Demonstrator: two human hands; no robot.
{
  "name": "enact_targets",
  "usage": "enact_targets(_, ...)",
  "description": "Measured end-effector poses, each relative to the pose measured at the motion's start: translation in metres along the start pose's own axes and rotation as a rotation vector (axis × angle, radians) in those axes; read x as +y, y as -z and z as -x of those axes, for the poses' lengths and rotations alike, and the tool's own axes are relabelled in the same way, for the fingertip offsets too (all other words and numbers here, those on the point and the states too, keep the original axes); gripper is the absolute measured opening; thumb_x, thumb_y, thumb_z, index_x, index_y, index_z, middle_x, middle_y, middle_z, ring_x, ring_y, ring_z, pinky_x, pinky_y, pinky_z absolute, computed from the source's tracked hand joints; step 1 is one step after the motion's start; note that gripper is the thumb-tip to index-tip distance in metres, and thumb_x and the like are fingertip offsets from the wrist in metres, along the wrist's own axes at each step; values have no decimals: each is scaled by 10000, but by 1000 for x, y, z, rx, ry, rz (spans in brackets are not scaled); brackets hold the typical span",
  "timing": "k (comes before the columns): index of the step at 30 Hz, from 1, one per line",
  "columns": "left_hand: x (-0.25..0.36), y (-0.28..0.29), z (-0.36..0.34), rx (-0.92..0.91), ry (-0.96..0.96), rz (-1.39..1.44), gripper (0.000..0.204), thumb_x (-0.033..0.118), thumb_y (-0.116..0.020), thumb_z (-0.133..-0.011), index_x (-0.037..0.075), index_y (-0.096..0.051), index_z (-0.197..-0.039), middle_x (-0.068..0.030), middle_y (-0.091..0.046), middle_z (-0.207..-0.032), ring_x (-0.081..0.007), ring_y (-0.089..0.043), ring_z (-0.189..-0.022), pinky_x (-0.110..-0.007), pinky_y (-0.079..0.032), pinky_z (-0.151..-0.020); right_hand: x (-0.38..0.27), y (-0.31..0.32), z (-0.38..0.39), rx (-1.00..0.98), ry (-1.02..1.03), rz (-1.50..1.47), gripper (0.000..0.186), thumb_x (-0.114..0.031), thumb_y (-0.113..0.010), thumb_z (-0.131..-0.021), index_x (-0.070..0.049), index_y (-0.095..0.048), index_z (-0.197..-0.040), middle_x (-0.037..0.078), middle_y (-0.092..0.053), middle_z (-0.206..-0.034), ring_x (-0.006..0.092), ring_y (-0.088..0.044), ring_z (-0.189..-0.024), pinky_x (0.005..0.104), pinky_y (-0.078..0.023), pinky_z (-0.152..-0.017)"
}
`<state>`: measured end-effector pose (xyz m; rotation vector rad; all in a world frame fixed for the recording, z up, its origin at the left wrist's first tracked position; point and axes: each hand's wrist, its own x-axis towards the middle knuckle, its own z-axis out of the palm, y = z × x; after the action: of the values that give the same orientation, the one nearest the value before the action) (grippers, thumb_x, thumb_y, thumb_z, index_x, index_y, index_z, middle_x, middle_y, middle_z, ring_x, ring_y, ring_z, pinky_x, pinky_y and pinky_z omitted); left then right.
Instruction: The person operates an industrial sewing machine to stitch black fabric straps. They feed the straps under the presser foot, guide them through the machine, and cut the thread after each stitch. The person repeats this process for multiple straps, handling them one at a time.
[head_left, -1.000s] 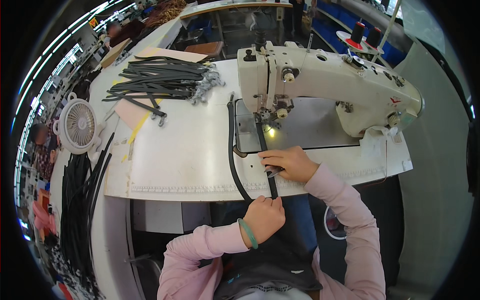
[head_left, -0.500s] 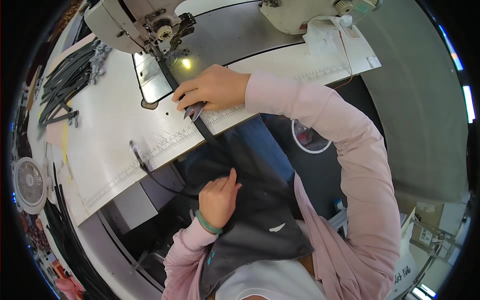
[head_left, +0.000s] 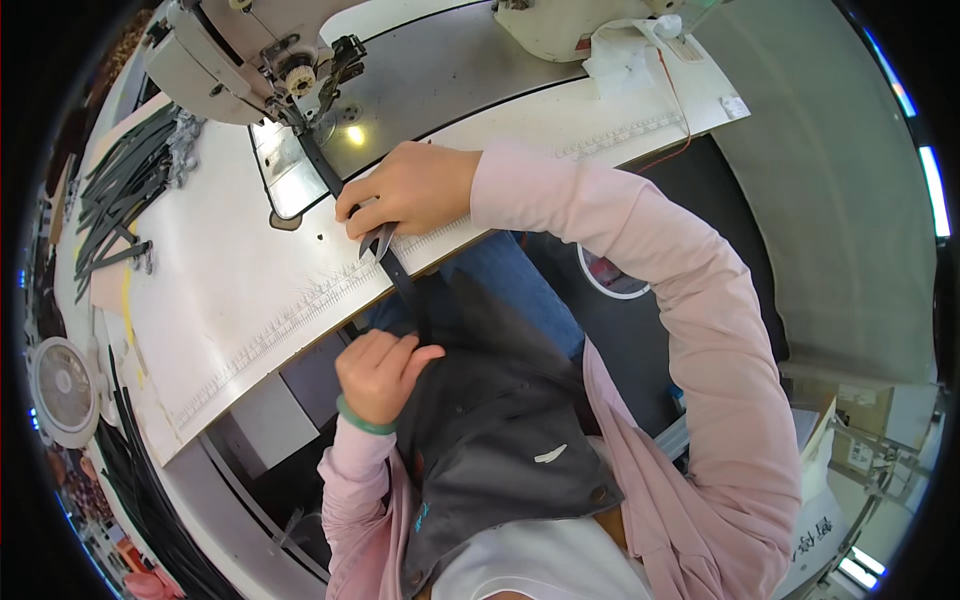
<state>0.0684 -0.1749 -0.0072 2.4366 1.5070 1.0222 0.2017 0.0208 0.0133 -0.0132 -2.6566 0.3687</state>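
A dark flat strap [head_left: 400,280] runs from under the presser foot of the white sewing machine [head_left: 210,65], over the table's front edge [head_left: 315,310] and down toward my lap. My right hand [head_left: 405,195] rests on the strap near the steel bed [head_left: 430,60], fingers curled round small metal scissors [head_left: 375,240] whose blades point toward me. My left hand [head_left: 380,375] is closed over my dark apron [head_left: 500,440], at the low end of the strap; whether it grips that strap or something else is hidden.
At the left are a pile of short dark straps [head_left: 130,180], a white round fan [head_left: 65,390] and long hanging strips [head_left: 140,480]. A white bin [head_left: 610,280] sits below the table at the right, beside a grey panel [head_left: 820,200]. A white cloth [head_left: 625,65] lies at the back right.
The view has tilted down. The second strap that lay along the table left the tabletop and is now out of sight. My left hand moved from the table edge to over my lap.
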Motion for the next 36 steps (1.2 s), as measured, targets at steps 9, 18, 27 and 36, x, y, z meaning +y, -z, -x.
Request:
enact_targets(9,-71,43,-77,-108,13,-309,342,-11,-541,-749,24,-564,-1089,-132,-565,-1077,-277,-532,-1002,-379,-417,-818,-1,-1,-5,-22,9,46,215,-131,-631,-679,-199,-590,-879,-83,-551,-1003,159,-595,-681,318,-484,-545)
enact_targets(18,-110,36,-107,-94,-70,-251,250,95,-638,-708,32,-613,-949,-89,-579,-989,-245,-537,-948,-353,-426,-796,-3,5,-6,-5,28,25,123,-183,-598,-754,-169,-559,-870,-38,-546,-1009,193,-596,-669,332,-487,-524)
enact_targets(27,-131,39,-108,-36,-50,-94,305,166,-704,-684,22,-636,-944,-90,-588,-1005,-272,-547,-928,-345,-450,-812,-6,10,-11,-101,-18,11,204,-139,-603,-720,-175,-556,-915,-46,-528,-1084,198,-605,-691,340,-486,-562)
enact_targets(36,-136,39,-104,-44,10,-101,388,194,-710,-679,33,-615,-1019,-112,-564,-1059,-294,-515,-980,-376,-421,-851,-8,7,-13,-64,-9,6,160,-166,-577,-751,-164,-538,-905,-37,-528,-1076,200,-601,-722,352,-489,-577)
